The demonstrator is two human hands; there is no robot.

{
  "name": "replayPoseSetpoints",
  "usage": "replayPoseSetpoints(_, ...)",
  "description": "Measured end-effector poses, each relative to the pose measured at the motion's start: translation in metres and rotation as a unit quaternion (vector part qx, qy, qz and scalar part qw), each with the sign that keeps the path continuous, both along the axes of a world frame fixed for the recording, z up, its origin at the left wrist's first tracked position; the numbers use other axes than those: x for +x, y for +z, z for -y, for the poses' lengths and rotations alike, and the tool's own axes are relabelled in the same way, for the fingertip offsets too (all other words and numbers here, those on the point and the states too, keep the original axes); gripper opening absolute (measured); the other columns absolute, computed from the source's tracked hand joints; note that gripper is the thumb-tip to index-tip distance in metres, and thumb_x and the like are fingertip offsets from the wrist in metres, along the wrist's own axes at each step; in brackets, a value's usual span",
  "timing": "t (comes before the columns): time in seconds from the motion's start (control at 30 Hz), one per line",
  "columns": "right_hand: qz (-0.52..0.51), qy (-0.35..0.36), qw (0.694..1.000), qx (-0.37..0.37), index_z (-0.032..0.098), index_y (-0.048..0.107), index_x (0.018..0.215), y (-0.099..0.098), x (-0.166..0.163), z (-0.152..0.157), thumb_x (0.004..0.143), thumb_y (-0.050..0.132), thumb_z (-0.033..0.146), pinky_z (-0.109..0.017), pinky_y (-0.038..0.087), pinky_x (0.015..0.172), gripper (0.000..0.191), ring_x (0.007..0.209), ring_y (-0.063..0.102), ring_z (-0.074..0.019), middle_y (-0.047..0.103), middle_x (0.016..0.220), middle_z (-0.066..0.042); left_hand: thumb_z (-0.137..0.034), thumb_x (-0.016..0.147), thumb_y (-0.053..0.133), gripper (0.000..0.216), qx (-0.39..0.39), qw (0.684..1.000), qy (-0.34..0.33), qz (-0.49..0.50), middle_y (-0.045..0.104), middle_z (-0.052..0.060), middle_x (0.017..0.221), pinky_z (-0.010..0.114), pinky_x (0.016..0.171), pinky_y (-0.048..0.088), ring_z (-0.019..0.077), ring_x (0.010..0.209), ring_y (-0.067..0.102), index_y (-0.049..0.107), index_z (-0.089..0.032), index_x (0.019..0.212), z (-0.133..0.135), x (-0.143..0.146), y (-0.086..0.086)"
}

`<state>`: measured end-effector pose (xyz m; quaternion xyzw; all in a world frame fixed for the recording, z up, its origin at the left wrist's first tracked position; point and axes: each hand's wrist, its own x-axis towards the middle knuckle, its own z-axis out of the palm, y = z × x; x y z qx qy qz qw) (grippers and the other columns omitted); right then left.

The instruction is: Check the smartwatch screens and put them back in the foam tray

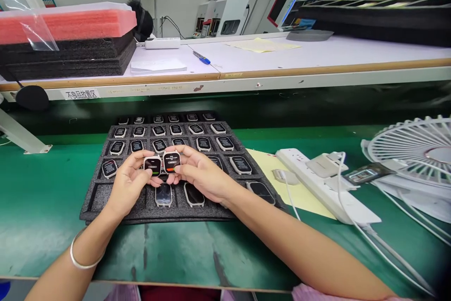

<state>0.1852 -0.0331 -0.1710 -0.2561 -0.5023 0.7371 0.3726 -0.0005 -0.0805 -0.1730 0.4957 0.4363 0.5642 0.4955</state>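
A black foam tray (95, 197) lies on the green mat and holds several small smartwatch bodies in its pockets. My left hand (127, 184) is closed on one watch body (152, 165) with a lit screen, held just above the tray. Beside it my right hand (201, 174) grips a second watch body (172, 161), whose screen shows a red and green bar. The two watches are side by side and almost touching. Two dark-screened watches (164, 195) rest in the tray's front row below my fingers.
A white power strip (327, 193) with plugged adapters and cables lies right of the tray on a yellow sheet (303, 195). A white fan (416, 150) stands at far right. Behind runs a raised shelf (246, 73) carrying stacked black and pink foam (66, 42), papers and a pen.
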Motion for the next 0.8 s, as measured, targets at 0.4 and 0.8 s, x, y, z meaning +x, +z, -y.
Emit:
replayPoseSetpoints(0.4,0.003,-0.002,1.0,0.0,0.019,0.055,0.115,0.0015,0.0007,0.0012,0.077,0.062,0.01,-0.024,0.051,0.065,0.04,0.068,0.069,-0.0124,0.067,0.082,0.001,-0.026,0.08,0.067,0.033,-0.002,1.0,-0.013,0.005,0.065,0.002,0.092,0.026,0.06,0.06,0.0146,0.062,0.071,0.057,-0.018,0.11,0.0005,-0.0005,0.0021)
replayPoseSetpoints(0.8,-0.008,-0.008,0.999,-0.052,0.02,0.056,0.111,-0.0002,0.001,-0.0023,0.08,0.071,0.023,-0.025,0.049,0.063,0.034,0.063,0.068,-0.0133,0.068,0.079,0.001,-0.031,0.078,0.071,0.045,-0.061,0.998,-0.008,0.031,0.069,0.002,0.087,0.029,0.059,0.062,0.0178,0.061,0.072,0.057,-0.016,0.118,-0.0014,-0.0003,0.0019)
